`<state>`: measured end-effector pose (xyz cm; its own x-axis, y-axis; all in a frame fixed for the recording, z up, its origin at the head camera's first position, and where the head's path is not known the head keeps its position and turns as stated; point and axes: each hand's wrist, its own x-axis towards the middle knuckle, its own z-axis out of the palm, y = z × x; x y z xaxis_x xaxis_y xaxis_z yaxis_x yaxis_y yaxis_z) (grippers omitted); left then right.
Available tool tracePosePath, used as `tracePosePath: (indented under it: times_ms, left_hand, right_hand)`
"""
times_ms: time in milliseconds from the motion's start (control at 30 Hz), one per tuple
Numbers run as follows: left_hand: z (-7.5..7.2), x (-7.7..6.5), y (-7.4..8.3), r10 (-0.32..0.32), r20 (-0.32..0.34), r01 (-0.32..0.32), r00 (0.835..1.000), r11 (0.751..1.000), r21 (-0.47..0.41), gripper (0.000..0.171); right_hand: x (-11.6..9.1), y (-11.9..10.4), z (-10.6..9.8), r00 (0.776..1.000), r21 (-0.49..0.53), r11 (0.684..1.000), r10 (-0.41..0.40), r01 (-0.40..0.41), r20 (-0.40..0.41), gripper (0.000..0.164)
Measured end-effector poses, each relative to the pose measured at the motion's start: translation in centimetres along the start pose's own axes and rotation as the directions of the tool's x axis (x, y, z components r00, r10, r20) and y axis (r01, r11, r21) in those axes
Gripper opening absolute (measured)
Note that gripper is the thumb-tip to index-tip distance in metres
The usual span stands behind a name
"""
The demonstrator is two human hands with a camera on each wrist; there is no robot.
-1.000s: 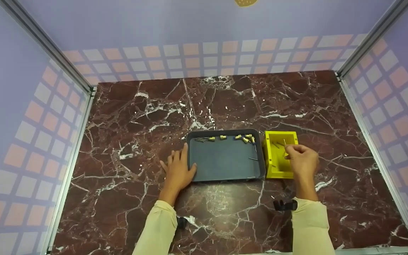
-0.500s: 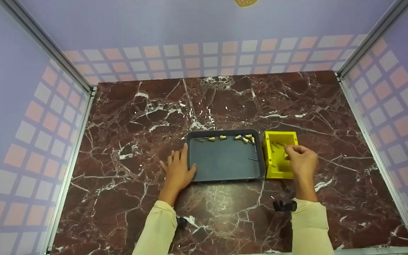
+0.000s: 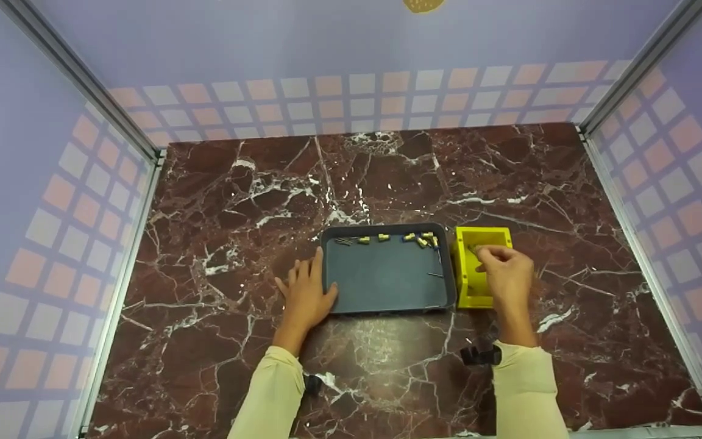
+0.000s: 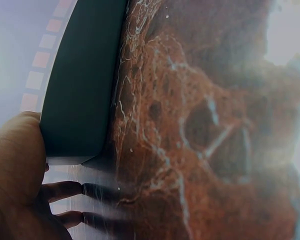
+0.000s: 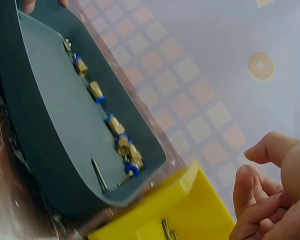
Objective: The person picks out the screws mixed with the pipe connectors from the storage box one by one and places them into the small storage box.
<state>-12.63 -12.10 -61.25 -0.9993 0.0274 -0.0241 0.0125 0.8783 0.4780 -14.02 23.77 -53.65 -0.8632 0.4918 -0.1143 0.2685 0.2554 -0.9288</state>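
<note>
My left hand (image 3: pixel 306 296) rests at the left end of a dark grey tray (image 3: pixel 387 292), fingers spread and thumb at its rim. Over a yellow bin (image 3: pixel 484 301) hangs my right hand (image 3: pixel 509 274). In the right wrist view its thumb and forefinger stand slightly apart, with nothing visible between them; the other fingers are loosely bent. Thin metal screws (image 5: pixel 166 230) lie in the bin, partly hidden by the hand in the head view. Brass fittings (image 5: pixel 122 142) with blue rings line the tray's far side. One screw (image 5: pixel 98 174) lies near the tray's right end.
A small bunch of screws (image 3: pixel 343 241) lies in the tray's far left corner. The bin stands right beside the tray on a red-brown marbled table (image 3: pixel 235 244). Pale panels (image 3: pixel 363 42) with a checked pattern wall in the back and sides.
A thin screw showed at my right fingertips one second ago; none shows there now. The right hand has shifted left over the bin. My left hand has stayed in place.
</note>
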Motion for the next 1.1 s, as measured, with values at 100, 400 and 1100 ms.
tracePosePath:
  times_ms: [100,400,1100]
  left_hand:
    - [0.0,0.0,0.0,-0.010,0.005,0.010,1.000,1.000,0.005,0.082]
    - [0.1,0.0,-0.1,-0.013,-0.003,0.013,1.000,1.000,0.007,0.084]
    - [0.2,0.0,-0.1,-0.022,0.005,0.022,1.000,1.000,-0.003,0.084]
  right_hand:
    - [-0.3,-0.4,1.1,0.999,0.016,0.999,-0.041,0.041,0.025,0.018]
    - [-1.4,-1.9,5.4,0.970,0.048,0.988,-0.154,0.148,0.188,0.013]
    - [-1.5,-2.0,13.0,0.883,-0.105,0.946,-0.242,0.307,0.402,0.011]
